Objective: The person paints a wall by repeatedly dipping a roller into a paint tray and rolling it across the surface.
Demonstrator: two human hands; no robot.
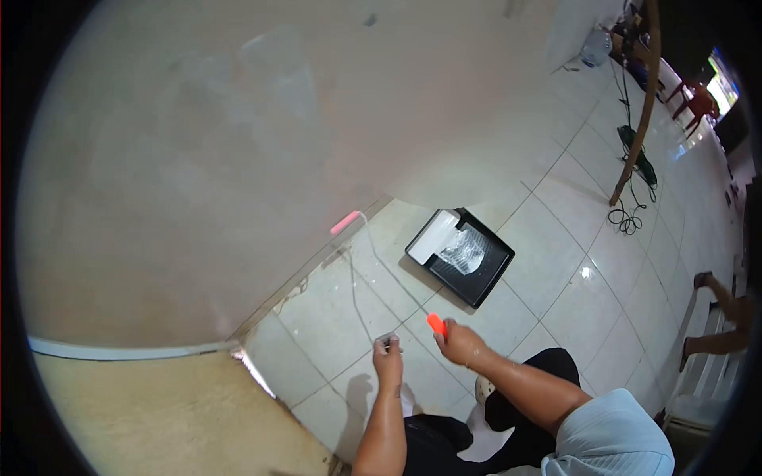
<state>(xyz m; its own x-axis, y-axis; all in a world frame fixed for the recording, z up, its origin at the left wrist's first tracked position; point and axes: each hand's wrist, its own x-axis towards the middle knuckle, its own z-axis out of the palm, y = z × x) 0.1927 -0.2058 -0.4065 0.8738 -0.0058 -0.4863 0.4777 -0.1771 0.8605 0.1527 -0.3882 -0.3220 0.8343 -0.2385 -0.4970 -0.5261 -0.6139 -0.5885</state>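
Note:
My right hand point(460, 345) is closed around the orange handle point(436, 324) of a paint roller. Its thin metal rod runs up and left to a pink roller head point(345, 222) near the foot of the wall. My left hand point(387, 361) is held low over the tiles, left of the handle, its fingers closed on something small and greyish that I cannot make out. Beyond both hands, a black paint tray point(486, 287) lies on the floor with white paint in its well and a wet, shiny patch on its ridged slope.
A large wall point(198, 182) fills the left, above a yellowish surface point(159, 404). A wooden pole point(644, 119) leans at the right by tangled dark cables point(625, 220). Another person's legs point(718, 343) show near a white plastic chair point(710, 389). A red chair point(698, 103) stands farther back.

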